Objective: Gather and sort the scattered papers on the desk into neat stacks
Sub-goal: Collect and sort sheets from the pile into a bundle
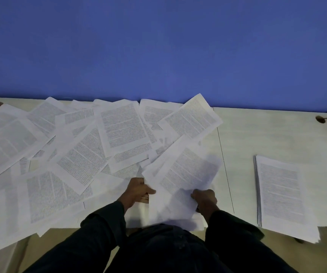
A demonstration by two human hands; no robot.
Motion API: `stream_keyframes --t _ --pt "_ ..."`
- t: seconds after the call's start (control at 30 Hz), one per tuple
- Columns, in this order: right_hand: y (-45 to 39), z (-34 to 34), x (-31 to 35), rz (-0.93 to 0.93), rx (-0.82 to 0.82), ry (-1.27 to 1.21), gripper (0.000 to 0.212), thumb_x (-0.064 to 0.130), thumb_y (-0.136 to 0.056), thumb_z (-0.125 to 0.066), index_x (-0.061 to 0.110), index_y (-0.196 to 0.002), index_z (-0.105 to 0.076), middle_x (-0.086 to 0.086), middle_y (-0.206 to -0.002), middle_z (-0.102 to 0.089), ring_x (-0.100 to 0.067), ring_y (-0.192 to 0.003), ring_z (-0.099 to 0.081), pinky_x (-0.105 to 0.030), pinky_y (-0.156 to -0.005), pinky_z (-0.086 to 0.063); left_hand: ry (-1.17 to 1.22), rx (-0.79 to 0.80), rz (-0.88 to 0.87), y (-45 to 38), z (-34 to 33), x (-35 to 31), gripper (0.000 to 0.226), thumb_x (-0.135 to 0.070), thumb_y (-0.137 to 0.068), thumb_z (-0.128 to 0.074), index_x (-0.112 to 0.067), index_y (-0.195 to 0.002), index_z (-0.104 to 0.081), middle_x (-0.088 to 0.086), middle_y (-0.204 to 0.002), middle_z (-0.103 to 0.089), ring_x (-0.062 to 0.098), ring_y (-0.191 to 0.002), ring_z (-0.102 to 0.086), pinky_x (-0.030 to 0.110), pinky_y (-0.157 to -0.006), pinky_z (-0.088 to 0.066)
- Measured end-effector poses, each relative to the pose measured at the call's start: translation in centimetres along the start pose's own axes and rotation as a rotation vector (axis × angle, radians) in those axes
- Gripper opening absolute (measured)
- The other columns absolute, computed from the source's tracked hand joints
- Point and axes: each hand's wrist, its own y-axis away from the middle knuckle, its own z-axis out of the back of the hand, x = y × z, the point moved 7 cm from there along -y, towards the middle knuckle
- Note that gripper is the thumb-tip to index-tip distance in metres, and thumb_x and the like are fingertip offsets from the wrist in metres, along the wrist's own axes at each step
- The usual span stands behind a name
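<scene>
Held sheets (pixel 184 174): white printed pages, blurred, lifted over the near bench (pixel 241 134) edge. Left hand (pixel 138 191) grip pinches their left edge; right hand (pixel 205 198) grip curls round the near right corner. Scattered papers (pixel 70 150) overlap across the left and far side, too many to count. One neat stack (pixel 281 194) lies right, overhanging the near edge; bare bench between. Blue wall (pixel 158 46) behind.

The scattered papers (pixel 123 127) and the neat stack (pixel 282 192) carry dense printed lines of text, but the print is too small and blurred to read any word.
</scene>
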Motion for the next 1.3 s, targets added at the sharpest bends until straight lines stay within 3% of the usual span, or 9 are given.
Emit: stream_keyframes --t 0.1,0.23,0.4,0.5,0.7,1.03,1.13,1.2,1.3 --pt "0.8 -0.4 0.6 0.013 -0.004 -0.042 0.058 0.029 -0.07 -0.076 -0.003 -0.117 -0.066 -0.02 -0.12 -0.065 -0.04 -0.103 -0.064 -0.051 -0.077 -0.064 0.097 -0.01 -0.012 -0.5 2.1 -1.6 0.044 0.003 -0.064 -0.09 -0.006 -0.099 -0.065 0.015 -0.094 -0.077 0.03 -0.08 -0.075 0.052 -0.076 -0.062" --pt "1.0 -1.9 0.1 -0.052 0.113 -0.209 0.078 0.041 -0.059 -0.082 0.002 -0.124 -0.063 -0.017 -0.13 -0.057 -0.041 -0.102 -0.065 -0.042 -0.05 -0.06 0.217 -0.232 -0.137 -3.0 5.2 -6.4 0.061 -0.026 -0.066 -0.093 -0.013 -0.116 -0.061 0.011 -0.112 -0.069 0.031 -0.099 -0.069 0.045 -0.077 -0.062" --pt "2.6 -3.3 0.5 -0.104 0.269 -0.343 0.052 0.029 -0.087 -0.077 0.005 -0.127 -0.052 -0.015 -0.11 -0.063 -0.036 -0.093 -0.067 -0.041 -0.068 -0.06 -0.441 -0.34 -0.45 -4.5 3.4 -12.3 0.031 -0.03 -0.089 -0.073 -0.011 -0.113 -0.069 0.003 -0.118 -0.069 0.024 -0.11 -0.064 0.028 -0.091 -0.048" --pt "2.3 -4.0 0.5 -0.16 0.331 -0.399 0.058 0.034 -0.091 -0.074 0.011 -0.136 -0.044 -0.015 -0.122 -0.059 -0.039 -0.101 -0.066 -0.052 -0.088 -0.058 -0.713 -0.276 -0.47 -4.6 0.9 -12.2 0.029 -0.032 -0.097 -0.061 -0.004 -0.096 -0.072 0.006 -0.1 -0.071 0.029 -0.103 -0.067 0.034 -0.085 -0.051" --pt "2.8 -5.0 0.3 -0.287 0.515 -0.516 0.068 0.039 -0.086 -0.076 0.014 -0.139 -0.04 -0.019 -0.133 -0.058 -0.044 -0.108 -0.065 -0.053 -0.064 -0.06 -0.858 -0.316 -0.525 -3.7 0.4 -10.8 0.045 -0.016 -0.092 -0.063 -0.01 -0.135 -0.054 0.01 -0.135 -0.062 0.029 -0.121 -0.059 0.039 -0.1 -0.048" --pt "4.3 -6.0 0.7 -0.125 0.622 -0.039 0.041 0.029 -0.097 -0.052 -0.004 -0.113 -0.07 -0.019 -0.105 -0.078 -0.032 -0.09 -0.078 -0.035 -0.07 -0.062 -1.107 -0.247 -0.751 -3.2 -1.6 -15.4 0.055 -0.044 -0.09 -0.069 -0.012 -0.132 -0.057 0.008 -0.13 -0.065 0.026 -0.115 -0.062 0.039 -0.094 -0.052" --pt "5.5 -4.9 0.5 -0.077 0.553 0.031 0.038 0.024 -0.085 -0.061 -0.007 -0.104 -0.072 -0.019 -0.092 -0.076 -0.03 -0.074 -0.073 -0.031 -0.064 -0.061 -1.183 -0.153 -0.68 -4.0 -2.8 -15.7 0.05 -0.033 -0.086 -0.076 -0.008 -0.125 -0.057 0.01 -0.123 -0.066 0.029 -0.107 -0.065 0.036 -0.085 -0.052" --pt "5.1 -3.0 0.9 0.016 0.296 0.07 0.034 0.023 -0.079 -0.065 -0.003 -0.1 -0.068 -0.015 -0.086 -0.07 -0.031 -0.073 -0.069 -0.034 -0.065 -0.059 -1.166 -0.1 -0.624 -4.8 -3.5 -15.6 0.037 -0.018 -0.084 -0.075 -0.005 -0.116 -0.061 0.013 -0.118 -0.068 0.028 -0.101 -0.064 0.032 -0.078 -0.05" --pt "3.9 1.2 1.4 0.096 -0.142 0.339 0.06 0.036 -0.085 -0.072 0.002 -0.13 -0.05 -0.016 -0.124 -0.055 -0.036 -0.122 -0.056 -0.042 -0.095 -0.05 -0.924 -0.04 -0.505 -5.9 -3.7 -15.0 0.028 -0.007 -0.084 -0.073 -0.001 -0.112 -0.07 0.01 -0.118 -0.069 0.025 -0.104 -0.063 0.023 -0.078 -0.048"
